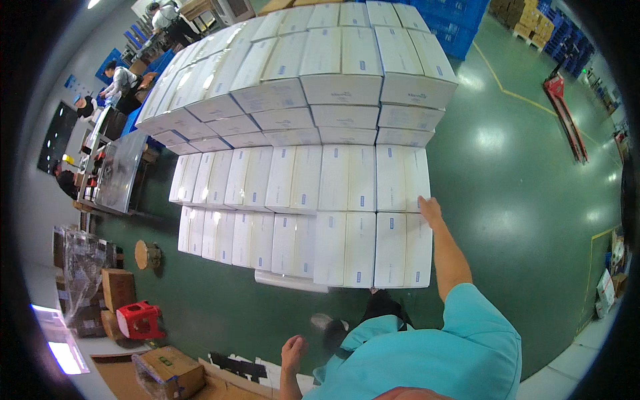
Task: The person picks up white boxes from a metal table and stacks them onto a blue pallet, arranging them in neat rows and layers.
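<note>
I note the large stepped stack of white rectangular cardboard cartons (313, 167) filling the centre and upper half of the frame, standing on the glossy green floor (520, 200). Its lowest tier lies just above the frame's centre-bottom.

My right hand (430, 208), right of centre, rests against the right edge of the second tier, at the corner of the white end carton (402, 179). The fingers lie together, flat on the carton; nothing is pinched. In my judgement, a squaring push goes best with the flat palm low on the carton's side, pressure even, so the row aligns without tipping the tiers above.

My left hand (292, 352), at the bottom of the frame, hangs free of the stack, near the flattened brown cardboard (167, 373). Its fingers look loosely curled; I cannot tell more.

Hidden: the stack's far side, any pallet beneath, and my right palm's contact. A white flat piece (290, 281) under the front row is unclear.
</note>
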A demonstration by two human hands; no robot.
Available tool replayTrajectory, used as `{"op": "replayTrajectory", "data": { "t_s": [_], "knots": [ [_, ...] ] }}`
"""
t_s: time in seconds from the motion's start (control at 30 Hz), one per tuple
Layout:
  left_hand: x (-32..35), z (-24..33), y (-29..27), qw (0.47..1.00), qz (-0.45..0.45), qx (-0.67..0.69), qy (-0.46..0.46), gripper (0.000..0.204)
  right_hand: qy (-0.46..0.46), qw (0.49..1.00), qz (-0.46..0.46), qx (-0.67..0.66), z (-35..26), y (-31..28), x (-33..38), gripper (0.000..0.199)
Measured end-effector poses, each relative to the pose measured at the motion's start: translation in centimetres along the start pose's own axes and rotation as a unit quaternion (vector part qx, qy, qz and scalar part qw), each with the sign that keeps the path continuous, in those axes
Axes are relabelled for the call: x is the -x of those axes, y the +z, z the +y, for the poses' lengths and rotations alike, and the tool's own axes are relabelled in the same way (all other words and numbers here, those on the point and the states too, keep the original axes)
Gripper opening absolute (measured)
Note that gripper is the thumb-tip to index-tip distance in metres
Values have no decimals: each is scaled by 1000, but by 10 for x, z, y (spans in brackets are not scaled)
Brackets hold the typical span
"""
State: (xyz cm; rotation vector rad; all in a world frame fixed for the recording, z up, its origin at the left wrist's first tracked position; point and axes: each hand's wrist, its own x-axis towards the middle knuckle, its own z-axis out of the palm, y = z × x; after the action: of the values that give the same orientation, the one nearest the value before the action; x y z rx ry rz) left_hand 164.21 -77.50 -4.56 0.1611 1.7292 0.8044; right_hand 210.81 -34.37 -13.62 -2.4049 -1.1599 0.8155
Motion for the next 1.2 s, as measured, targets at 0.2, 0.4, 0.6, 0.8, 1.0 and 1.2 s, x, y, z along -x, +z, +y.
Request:
{"op": "replayTrajectory", "data": {
  "t_s": [0.2,0.4,0.6,0.8,1.0,1.2],
  "knots": [
    [8,70,77,1000,21,8,-21,37,8,994,-97,-41,-23,-26,11,67],
    [-88,116,138,958,69,-226,161,57,4,964,-180,-195,41,-46,32,78],
    [-122,129,176,949,4,-285,134,69,168,866,-307,-357,153,-26,159,77],
    [-120,121,190,973,-24,-192,127,71,213,753,-328,-529,167,6,174,64],
    [-125,113,191,964,-12,-197,180,65,223,740,-317,-550,164,5,174,57],
    [-132,114,180,968,-25,-208,139,71,235,808,-353,-410,153,-9,166,60]
  ]
}}
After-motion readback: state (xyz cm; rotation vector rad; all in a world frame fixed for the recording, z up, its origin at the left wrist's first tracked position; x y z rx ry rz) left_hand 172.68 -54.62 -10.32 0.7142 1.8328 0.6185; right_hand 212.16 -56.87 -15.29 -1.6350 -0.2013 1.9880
